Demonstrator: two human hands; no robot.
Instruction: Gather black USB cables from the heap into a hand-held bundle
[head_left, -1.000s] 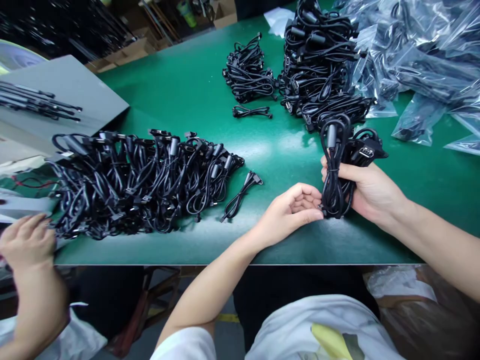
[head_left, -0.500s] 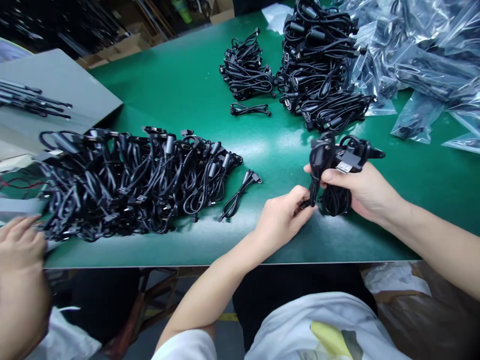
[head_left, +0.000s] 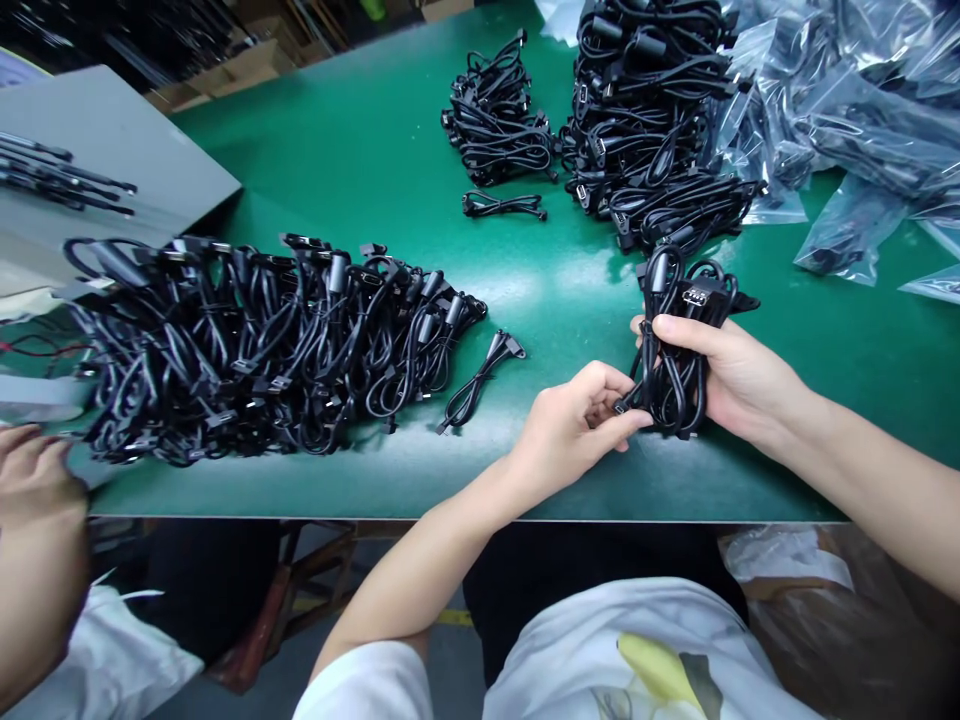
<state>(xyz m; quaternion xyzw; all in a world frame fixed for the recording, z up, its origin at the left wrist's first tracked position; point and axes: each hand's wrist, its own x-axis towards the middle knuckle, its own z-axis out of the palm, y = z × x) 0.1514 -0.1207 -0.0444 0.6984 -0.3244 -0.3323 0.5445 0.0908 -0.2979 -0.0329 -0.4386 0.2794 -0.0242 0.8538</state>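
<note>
My right hand (head_left: 731,375) grips a bundle of coiled black cables (head_left: 675,340) upright just above the green table (head_left: 360,170), thumb across the top near a connector. My left hand (head_left: 574,425) pinches the lower end of one cable in that bundle between thumb and fingers. A single coiled cable (head_left: 480,380) lies on the table left of my hands, beside a long row of coiled black cables (head_left: 255,345).
Two more heaps of black cables (head_left: 502,130) (head_left: 652,120) sit at the back, with one loose cable (head_left: 502,205) between. Clear plastic bags (head_left: 847,110) with cables fill the right. A grey board (head_left: 105,170) lies far left. Another person's hand (head_left: 34,490) rests at the left edge.
My left hand closed from an open cupped shape onto the bundle's lower end. My right hand tilted the bundle down, then brought it upright again.
</note>
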